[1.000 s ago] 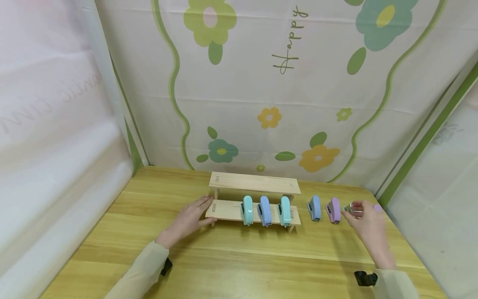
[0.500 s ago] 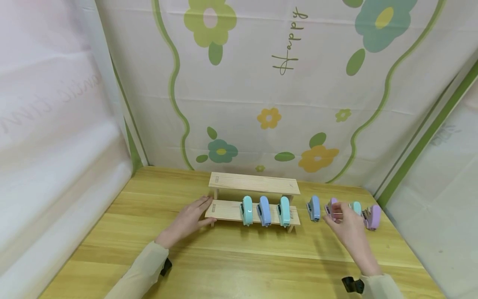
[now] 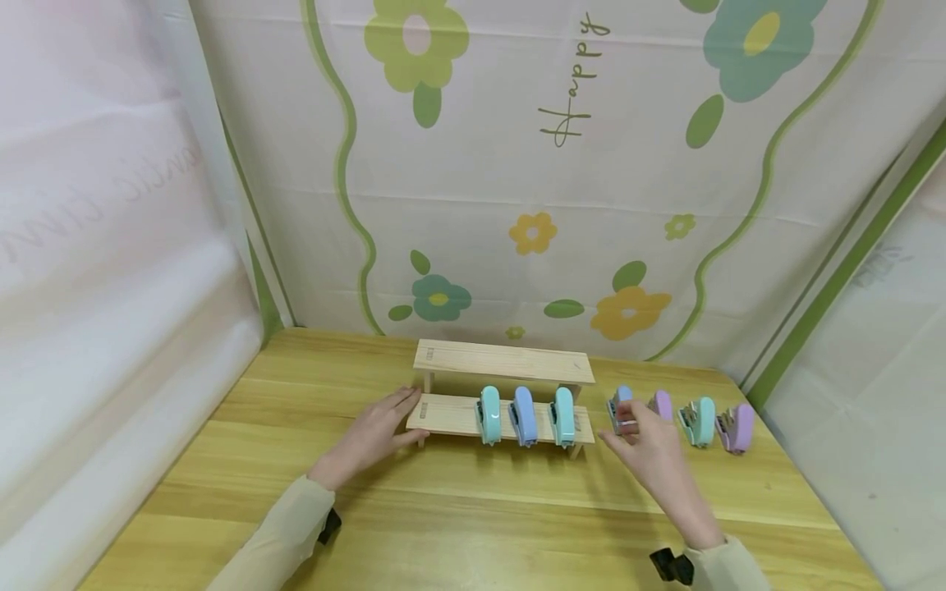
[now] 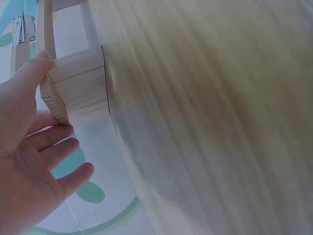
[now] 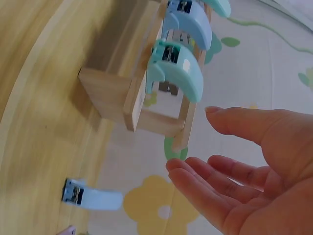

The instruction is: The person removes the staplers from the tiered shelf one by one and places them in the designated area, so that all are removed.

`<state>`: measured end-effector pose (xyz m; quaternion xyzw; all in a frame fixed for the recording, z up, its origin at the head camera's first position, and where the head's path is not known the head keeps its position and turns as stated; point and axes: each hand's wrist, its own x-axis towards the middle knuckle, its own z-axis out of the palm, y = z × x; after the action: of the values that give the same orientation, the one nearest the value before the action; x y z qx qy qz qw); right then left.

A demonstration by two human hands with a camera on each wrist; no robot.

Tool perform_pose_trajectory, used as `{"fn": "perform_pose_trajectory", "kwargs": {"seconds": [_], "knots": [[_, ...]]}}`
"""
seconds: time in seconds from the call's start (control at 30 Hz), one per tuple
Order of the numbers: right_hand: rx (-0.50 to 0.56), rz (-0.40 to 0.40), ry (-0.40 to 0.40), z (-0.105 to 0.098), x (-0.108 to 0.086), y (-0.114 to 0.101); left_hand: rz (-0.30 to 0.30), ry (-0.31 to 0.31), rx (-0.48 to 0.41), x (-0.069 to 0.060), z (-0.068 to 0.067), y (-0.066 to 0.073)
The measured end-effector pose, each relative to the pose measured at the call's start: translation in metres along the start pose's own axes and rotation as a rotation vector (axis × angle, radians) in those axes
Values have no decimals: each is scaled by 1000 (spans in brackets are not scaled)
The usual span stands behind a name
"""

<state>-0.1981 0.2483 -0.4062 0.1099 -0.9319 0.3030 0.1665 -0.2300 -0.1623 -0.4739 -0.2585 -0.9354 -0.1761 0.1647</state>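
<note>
My left hand [image 3: 375,431] holds the left end of the lower step of a two-step wooden shelf [image 3: 451,414]; in the left wrist view its thumb and index finger lie on opposite sides of the board. Three staplers stand on that step: teal [image 3: 489,416], blue [image 3: 525,417] and another teal one [image 3: 563,417]. My right hand [image 3: 654,451] is over the table, fingers apart and holding nothing, in front of a blue stapler [image 3: 619,400] that it partly covers. In the right wrist view, that blue stapler [image 5: 98,197] stands apart from the fingers.
To the right stand a purple stapler [image 3: 662,404], partly behind my hand, a teal stapler [image 3: 698,422] and another purple stapler [image 3: 736,428]. The upper step [image 3: 502,361] lies behind the lower one. Flowered cloth walls [image 3: 458,180] enclose the wooden table [image 3: 458,525].
My right hand has let go of the teal stapler at the right and moved left, past the purple stapler to the blue one. The left hand stays on the shelf.
</note>
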Motion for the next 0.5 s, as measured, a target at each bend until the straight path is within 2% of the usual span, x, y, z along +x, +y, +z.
{"fn": "perform_pose_trajectory", "kwargs": {"seconds": [0.5], "knots": [[47, 29, -66, 35, 6, -22, 7, 6, 3, -1, 0, 0]]}}
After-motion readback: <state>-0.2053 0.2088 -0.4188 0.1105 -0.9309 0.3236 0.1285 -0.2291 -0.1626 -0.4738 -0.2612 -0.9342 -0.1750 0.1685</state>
